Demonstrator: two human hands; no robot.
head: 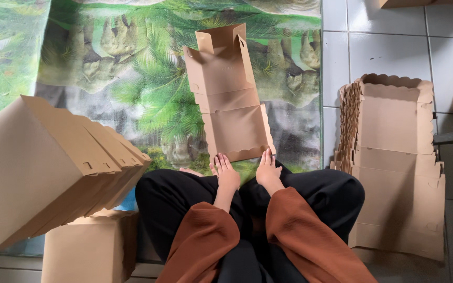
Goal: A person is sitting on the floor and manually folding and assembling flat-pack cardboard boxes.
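At the centre of the frame, a brown cardboard box blank [232, 94] lies partly folded on a green mat printed with palms and rocks [132, 78], its far end standing up and its scalloped near edge toward the person. The left hand [227, 173] and right hand [267, 170] rest flat, fingers extended, at that near edge; neither grip closes on anything. A leaning stack of folded boxes [48, 162] fills the left, a pile of flat scalloped blanks [394, 157] sits right on grey floor tiles [384, 47].
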